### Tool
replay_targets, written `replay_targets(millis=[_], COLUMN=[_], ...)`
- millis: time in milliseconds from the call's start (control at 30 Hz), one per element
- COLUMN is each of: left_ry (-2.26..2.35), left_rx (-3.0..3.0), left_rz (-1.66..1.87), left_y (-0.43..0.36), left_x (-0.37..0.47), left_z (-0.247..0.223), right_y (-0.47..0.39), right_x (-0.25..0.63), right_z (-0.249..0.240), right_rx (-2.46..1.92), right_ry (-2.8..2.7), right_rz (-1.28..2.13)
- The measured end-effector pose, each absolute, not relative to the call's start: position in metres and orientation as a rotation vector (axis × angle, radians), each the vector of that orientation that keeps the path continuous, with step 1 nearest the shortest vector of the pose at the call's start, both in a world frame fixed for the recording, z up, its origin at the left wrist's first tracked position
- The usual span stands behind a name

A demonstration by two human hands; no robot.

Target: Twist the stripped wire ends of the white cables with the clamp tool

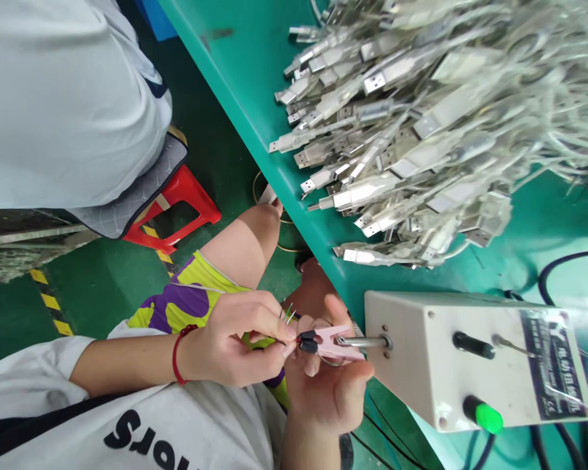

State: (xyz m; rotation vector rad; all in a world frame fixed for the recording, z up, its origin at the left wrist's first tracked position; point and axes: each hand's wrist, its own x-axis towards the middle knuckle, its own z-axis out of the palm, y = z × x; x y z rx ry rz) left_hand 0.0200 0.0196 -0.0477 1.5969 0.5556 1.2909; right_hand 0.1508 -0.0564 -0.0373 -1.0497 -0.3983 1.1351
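My left hand, with a red cord bracelet at the wrist, comes in from the left and is closed in a pinch. Between its fingertips are thin wires; green and white ends stick up, and a red one runs toward the clip. The pink spring clip has black-covered jaws and sits on a metal shaft of a boxy machine. My right hand is cupped under and around this clip, palm up, thumb and fingers apart. Some of its fingers are hidden behind the clip.
A large pile of clear USB cables covers much of the green table. The machine has a green knob and black cables. Left, another person in a white shirt sits by a red stool.
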Motion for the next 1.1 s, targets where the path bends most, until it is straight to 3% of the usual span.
replay_targets(millis=[533,1100], left_ry=[0.589,0.522], left_rx=[1.548,1.558], left_rz=[1.394,1.458], left_y=[0.015,-0.001], left_x=[0.017,0.003], left_z=[-0.051,-0.035], right_y=[-0.093,-0.098], right_x=[0.148,0.113], right_z=[-0.072,-0.032], right_rx=[-1.115,-1.251], right_ry=[-0.261,-0.498], right_rz=[1.246,1.092])
